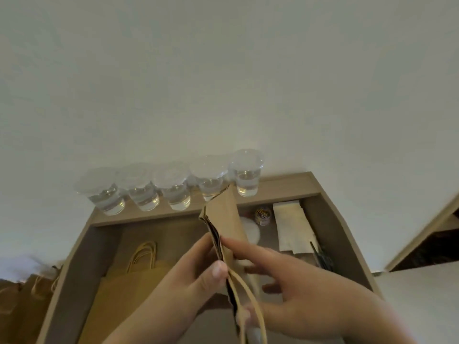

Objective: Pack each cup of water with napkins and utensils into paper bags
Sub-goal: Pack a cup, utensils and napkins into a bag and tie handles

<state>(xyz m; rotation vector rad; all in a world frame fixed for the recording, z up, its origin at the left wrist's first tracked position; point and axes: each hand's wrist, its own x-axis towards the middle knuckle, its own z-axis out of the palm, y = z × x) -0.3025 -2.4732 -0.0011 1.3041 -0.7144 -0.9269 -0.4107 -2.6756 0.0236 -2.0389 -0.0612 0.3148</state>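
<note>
1. Paper bag (227,227), brown and folded flat, is up off the surface between both hands, seen nearly edge-on above the open drawer (82,247). Its mouth edge faces me, with the dark gap between the layers just showing.
2. Left hand (198,274): thumb and fingers pinched on the near layer at the bag's edge. I log it as closed on the bag.
3. Right hand (298,284): fingers spread and extended along the bag's far face, a fingertip at the edge seam and lower fingers near the twisted handle (250,299). It presses and steadies the bag; I cannot tell how firm the hold is.
4. Cups of water (173,187): five clear lidded cups in a row on the ledge behind the drawer, against the wall, none packed as far as I see.
5. Supplies in the drawer: napkins (290,227) at right, dark utensils (320,256) just beside them, more flat bags (129,289) at left. A small jar and a white round item sit behind the held bag; contents unclear.
6. Step in hand, my judgement: opening a fresh bag, before any loading.
7. Next move calls for pulling the two layers apart, squaring out the bottom gusset, and standing the bag upright on a flat spot so a cup can go in level.
8. Risk: the handle loop could snag the right fingers.
</note>
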